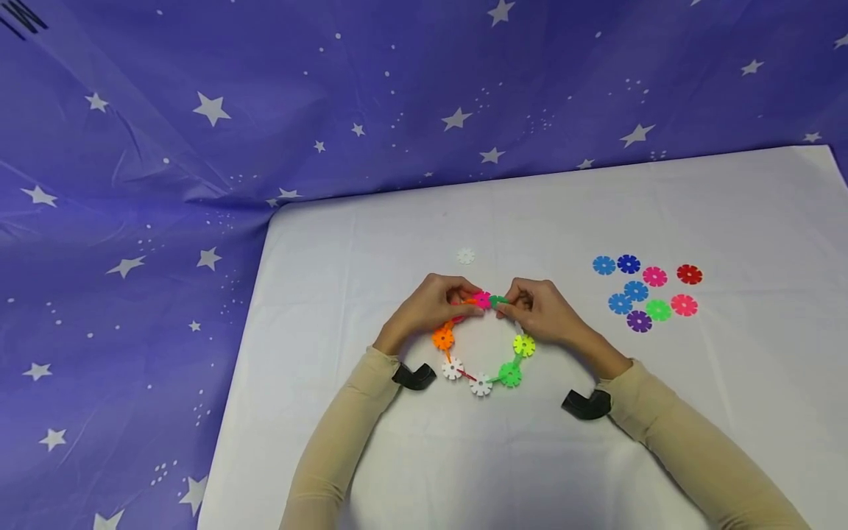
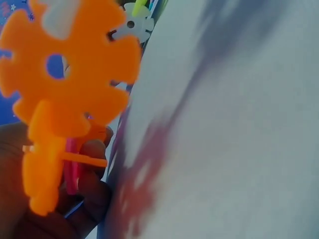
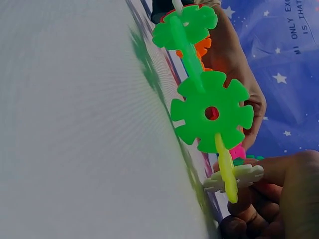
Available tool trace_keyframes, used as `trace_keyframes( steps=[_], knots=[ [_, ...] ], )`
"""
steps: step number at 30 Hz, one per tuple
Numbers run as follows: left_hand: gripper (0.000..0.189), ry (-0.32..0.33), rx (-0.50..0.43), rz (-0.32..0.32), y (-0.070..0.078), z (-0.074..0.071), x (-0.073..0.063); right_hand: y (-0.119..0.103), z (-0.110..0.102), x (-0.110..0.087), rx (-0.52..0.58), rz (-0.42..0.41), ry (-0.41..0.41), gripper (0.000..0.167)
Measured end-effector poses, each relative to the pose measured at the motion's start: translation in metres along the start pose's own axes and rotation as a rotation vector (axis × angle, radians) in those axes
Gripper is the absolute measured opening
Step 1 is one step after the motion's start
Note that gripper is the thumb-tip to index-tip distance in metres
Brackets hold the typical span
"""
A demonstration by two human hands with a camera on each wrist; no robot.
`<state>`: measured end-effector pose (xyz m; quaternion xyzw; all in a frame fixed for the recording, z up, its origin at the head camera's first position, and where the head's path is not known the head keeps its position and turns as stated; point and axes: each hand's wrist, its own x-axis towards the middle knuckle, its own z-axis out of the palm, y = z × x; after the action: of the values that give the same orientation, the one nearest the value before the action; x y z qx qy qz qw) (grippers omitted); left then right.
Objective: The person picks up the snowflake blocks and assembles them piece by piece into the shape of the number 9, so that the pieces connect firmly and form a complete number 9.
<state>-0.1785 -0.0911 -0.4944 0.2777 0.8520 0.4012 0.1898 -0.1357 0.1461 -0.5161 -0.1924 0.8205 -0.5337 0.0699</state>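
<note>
A ring of interlocked notched plastic discs (image 1: 510, 375) is held between both hands over the white table. At its far side my left hand (image 1: 430, 303) pinches a pink disc (image 1: 482, 299) between thumb and fingers. My right hand (image 1: 546, 313) pinches a dark green disc (image 1: 498, 301) right beside the pink one. Orange discs (image 2: 94, 64) hang near the left hand, large in the left wrist view. Bright green discs (image 3: 212, 112), a yellow disc (image 3: 227, 169) and a white disc (image 3: 234, 178) run up to the right fingers in the right wrist view.
Several loose discs (image 1: 636, 291) in blue, pink, red, green and purple lie to the right on the white tabletop (image 1: 748, 412). A single white disc (image 1: 466, 256) lies beyond the hands. Behind the table hangs a purple star-patterned cloth (image 1: 397, 88). Black wrist mounts (image 1: 587, 405) sit at both sleeves.
</note>
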Motion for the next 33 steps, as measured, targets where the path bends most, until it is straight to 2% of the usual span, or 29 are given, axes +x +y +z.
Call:
trace_keyframes(
  steps=[6, 10, 13, 17, 22, 25, 28, 33],
  knots=[
    [0.032, 0.000, 0.023, 0.044, 0.002, -0.001, 0.000, -0.001, 0.001, 0.004, -0.030, -0.113, 0.014, 0.014],
    [0.032, 0.022, 0.017, 0.039, 0.002, -0.002, -0.003, -0.001, 0.004, 0.008, -0.025, -0.168, 0.017, 0.017],
    [0.032, 0.032, 0.013, 0.026, 0.003, -0.004, -0.006, -0.002, 0.007, 0.011, -0.022, -0.189, 0.009, 0.017],
    [0.032, 0.039, 0.048, 0.028, 0.004, -0.007, -0.010, -0.007, 0.010, 0.015, -0.072, -0.198, 0.012, 0.017],
    [0.033, 0.064, 0.078, 0.003, -0.003, -0.018, -0.021, -0.011, 0.005, 0.023, -0.166, -0.165, -0.049, 0.010],
    [0.033, 0.076, 0.094, -0.023, -0.014, -0.027, -0.034, -0.011, -0.003, 0.035, -0.230, -0.153, -0.059, 0.015],
    [0.033, 0.083, 0.092, -0.041, -0.025, -0.033, -0.047, -0.006, -0.009, 0.055, -0.265, -0.149, -0.044, 0.014],
    [0.032, 0.078, 0.067, -0.033, -0.034, -0.036, -0.055, 0.005, -0.009, 0.086, -0.294, -0.163, -0.063, 0.026]
  ],
)
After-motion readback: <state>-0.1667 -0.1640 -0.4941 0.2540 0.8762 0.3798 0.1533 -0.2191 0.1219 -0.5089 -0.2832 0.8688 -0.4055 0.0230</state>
